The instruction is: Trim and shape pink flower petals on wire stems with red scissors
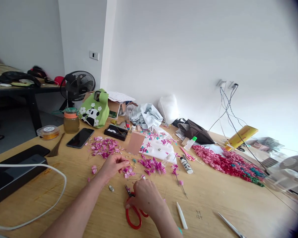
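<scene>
My left hand (117, 164) is closed in a pinch above the middle of the table. Thin gold wire (132, 164) shows at its fingertips, beside a small teal piece. Closer to me, my right hand (146, 195) is curled over red-handled scissors (134, 220), its thumb against the handle. The scissor blades point away from me, and part of the handles is hidden under the hand. Pink-purple petals (129, 171) lie just beyond both hands. A small striped piece (111, 188) rests by my left forearm.
More petals (105, 147) and purple flowers (152, 165) are spread behind. A phone (80, 138), a jar (71, 121) and a black box (116, 132) stand left. Rightward lie a white pen-like tube (181, 215), a glue bottle (186, 165), tweezers (229, 224) and pink-red strands (223, 162). A white cable (62, 175) loops at left.
</scene>
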`<state>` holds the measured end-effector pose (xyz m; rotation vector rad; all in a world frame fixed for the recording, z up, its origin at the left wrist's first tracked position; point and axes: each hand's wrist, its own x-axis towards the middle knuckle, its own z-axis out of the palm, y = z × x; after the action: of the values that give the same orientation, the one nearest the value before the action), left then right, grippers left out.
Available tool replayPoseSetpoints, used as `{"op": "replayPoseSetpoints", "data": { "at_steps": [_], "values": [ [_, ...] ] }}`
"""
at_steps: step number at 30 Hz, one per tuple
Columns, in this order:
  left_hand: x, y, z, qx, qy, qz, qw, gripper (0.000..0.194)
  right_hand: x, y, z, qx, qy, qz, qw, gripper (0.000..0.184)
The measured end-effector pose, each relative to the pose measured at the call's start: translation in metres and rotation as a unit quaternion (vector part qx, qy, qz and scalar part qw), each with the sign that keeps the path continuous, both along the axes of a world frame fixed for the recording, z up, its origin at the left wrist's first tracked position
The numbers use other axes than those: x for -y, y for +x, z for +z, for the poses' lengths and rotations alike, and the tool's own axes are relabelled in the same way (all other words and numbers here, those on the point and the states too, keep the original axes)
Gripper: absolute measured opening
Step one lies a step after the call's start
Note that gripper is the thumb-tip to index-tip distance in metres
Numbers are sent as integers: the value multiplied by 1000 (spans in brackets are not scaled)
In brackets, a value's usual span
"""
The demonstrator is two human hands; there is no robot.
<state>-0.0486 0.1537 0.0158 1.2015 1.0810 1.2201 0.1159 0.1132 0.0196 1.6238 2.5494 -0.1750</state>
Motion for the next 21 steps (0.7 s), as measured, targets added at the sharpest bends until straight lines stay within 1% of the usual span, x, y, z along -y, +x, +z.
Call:
{"op": "replayPoseSetpoints", "data": {
  "at_steps": [3, 6, 7, 8, 9, 11, 12, 13, 15, 17, 19, 21],
  "values": [
    [0, -1, 0, 25, -6, -6, 1000, 20, 3, 3, -4, -19, 9, -19, 1000, 36],
    [0, -2, 0, 54, -16, -7, 998, 18, 6, 11, -3, -40, 25, -45, 998, 22],
    [0, -3, 0, 58, -18, -8, 998, 18, 5, 14, -2, -68, 39, -62, 995, 19],
    [0, -3, 1, 59, -18, -9, 998, 17, 4, 18, 0, -116, 58, -82, 988, 20],
    [0, -3, 1, 57, -16, -13, 998, 16, 1, 20, 3, -185, 81, -101, 974, 21],
    [1, -3, 1, 47, -9, -23, 999, 16, -5, 24, 7, -343, 117, -114, 925, 23],
    [1, -2, 1, 40, -4, -29, 999, 16, -8, 24, 8, -404, 120, -102, 901, 24],
    [1, -2, 1, 34, 2, -34, 999, 16, -12, 23, 9, -442, 114, -81, 886, 26],
    [2, -1, 2, 22, 9, -38, 999, 16, -17, 19, 7, -470, 94, -47, 876, 29],
    [2, 0, 2, 11, 12, -39, 999, 16, -19, 13, 3, -467, 85, -36, 879, 24],
    [2, 1, 2, 0, 10, -38, 999, 16, -19, 8, -2, -461, 94, -37, 882, 16],
    [2, 2, 1, -5, 8, -39, 999, 16, -17, 3, -8, -455, 114, -35, 883, 15]
  ]
}}
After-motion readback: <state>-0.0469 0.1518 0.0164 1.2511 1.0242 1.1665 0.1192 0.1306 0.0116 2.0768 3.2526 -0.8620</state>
